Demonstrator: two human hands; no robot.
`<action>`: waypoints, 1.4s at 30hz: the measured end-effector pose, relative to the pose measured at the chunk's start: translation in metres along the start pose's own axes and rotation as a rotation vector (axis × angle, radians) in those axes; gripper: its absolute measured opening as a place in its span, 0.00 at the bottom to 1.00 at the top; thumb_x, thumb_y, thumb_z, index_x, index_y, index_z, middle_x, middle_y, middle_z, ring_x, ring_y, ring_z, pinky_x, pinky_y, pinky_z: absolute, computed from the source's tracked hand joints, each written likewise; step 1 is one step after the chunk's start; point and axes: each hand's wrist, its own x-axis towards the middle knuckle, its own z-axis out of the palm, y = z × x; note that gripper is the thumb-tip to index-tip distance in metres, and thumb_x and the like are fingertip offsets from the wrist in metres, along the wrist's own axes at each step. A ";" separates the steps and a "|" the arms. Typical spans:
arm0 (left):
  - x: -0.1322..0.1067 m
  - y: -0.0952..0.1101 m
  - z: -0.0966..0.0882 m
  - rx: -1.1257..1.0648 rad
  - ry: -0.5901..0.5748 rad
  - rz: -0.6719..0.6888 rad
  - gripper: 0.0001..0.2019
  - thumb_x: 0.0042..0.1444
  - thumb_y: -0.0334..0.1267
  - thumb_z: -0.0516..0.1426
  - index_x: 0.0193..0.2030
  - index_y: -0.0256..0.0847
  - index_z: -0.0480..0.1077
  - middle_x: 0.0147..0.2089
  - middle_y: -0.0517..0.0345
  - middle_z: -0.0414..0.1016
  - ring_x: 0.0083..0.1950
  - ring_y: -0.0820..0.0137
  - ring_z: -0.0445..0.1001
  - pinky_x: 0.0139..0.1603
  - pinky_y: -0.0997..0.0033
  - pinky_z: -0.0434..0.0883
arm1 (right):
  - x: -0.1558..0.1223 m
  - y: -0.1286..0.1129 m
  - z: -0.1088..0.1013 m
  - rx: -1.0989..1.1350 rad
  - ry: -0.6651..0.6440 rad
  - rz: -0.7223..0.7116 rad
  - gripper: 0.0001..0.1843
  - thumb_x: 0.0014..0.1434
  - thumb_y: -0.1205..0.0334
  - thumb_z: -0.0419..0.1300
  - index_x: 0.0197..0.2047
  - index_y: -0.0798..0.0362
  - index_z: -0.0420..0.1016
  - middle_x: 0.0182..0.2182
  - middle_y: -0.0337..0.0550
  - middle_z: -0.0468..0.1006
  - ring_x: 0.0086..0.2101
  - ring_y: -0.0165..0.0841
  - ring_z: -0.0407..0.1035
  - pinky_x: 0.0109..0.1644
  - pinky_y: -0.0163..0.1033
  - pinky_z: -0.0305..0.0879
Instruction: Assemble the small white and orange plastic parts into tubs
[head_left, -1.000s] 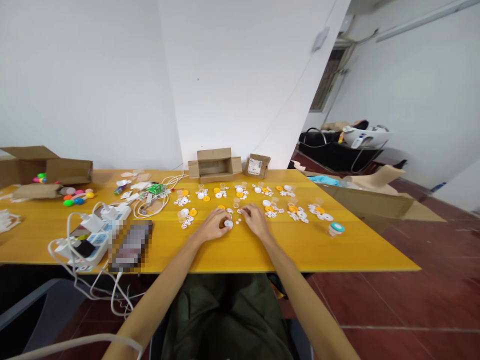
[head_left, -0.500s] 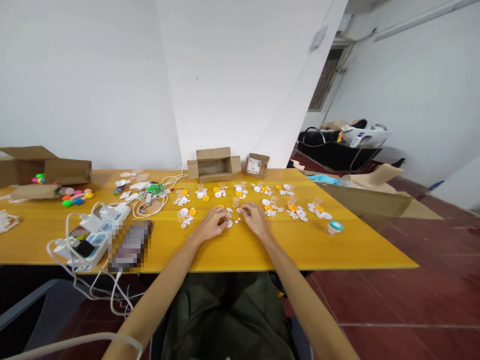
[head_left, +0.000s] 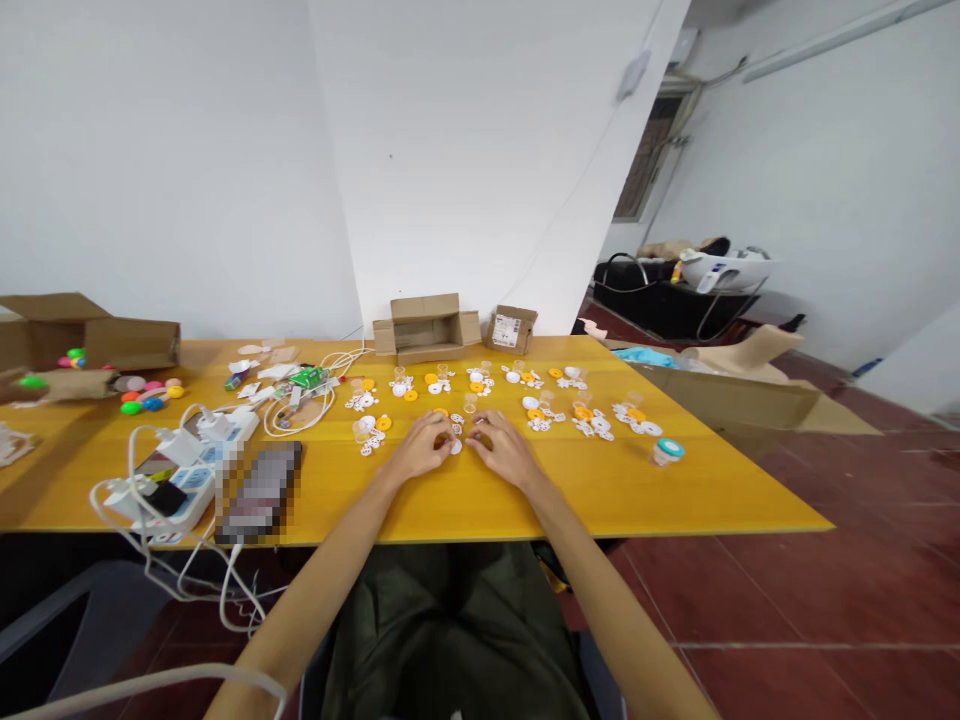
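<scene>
**White disc in the gap between two hands, closer to the left**

We start with the yellow counter (head_left: pixel 675 490), which fills the middle of the view. An open cardboard box (head_left: pixel 427 325) sits at its far edge. A power strip (head_left: pixel 191 480) with plugs and white cables lies toward the near left corner. Rows of white and orange pieces (head_left: pixel 540 410) run across the far half, and a teal-capped jar (head_left: pixel 666 452) stands alone toward the right edge.

Both hands rest on the counter midway along it, a little beyond the near edge, with the wrists angled inward. The left hand (head_left: pixel 420 450) is curled, knuckles up, its fingers (head_left: pixel 441 436) bent down and to the right. The right hand (head_left: pixel 504 452) lies lower and flatter, its fingers (head_left: pixel 484 438) bent toward the left hand.

A small white disc (head_left: pixel 455 446) lies on the counter in the narrow gap between them. It touches or nearly touches the left fingertips and sits just apart from the right ones, so the left hand is nearer. The disc is round, with no long axis to line up.

We cannot tell whether the left fingers pinch the disc or only rest against it. Nor can we tell whether the right fingers hold anything.
</scene>
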 end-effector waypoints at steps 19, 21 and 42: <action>0.000 0.000 -0.003 -0.031 -0.002 0.000 0.07 0.59 0.31 0.56 0.33 0.42 0.74 0.40 0.55 0.72 0.47 0.65 0.72 0.57 0.63 0.68 | 0.002 -0.003 0.000 -0.027 0.036 0.037 0.08 0.61 0.68 0.58 0.33 0.48 0.74 0.43 0.46 0.77 0.45 0.39 0.71 0.51 0.46 0.70; 0.000 0.001 -0.003 -0.030 -0.004 -0.007 0.07 0.59 0.31 0.56 0.33 0.42 0.74 0.40 0.55 0.72 0.47 0.64 0.72 0.58 0.63 0.68 | 0.003 -0.004 -0.001 -0.006 0.066 0.050 0.08 0.62 0.68 0.57 0.34 0.48 0.74 0.42 0.45 0.77 0.45 0.39 0.71 0.52 0.46 0.70; 0.000 0.006 -0.007 -0.027 0.006 -0.007 0.07 0.57 0.29 0.55 0.30 0.42 0.71 0.39 0.56 0.72 0.46 0.65 0.72 0.56 0.63 0.69 | 0.001 -0.002 -0.001 -0.014 -0.017 -0.050 0.09 0.63 0.70 0.57 0.33 0.48 0.74 0.44 0.47 0.77 0.46 0.39 0.71 0.52 0.48 0.69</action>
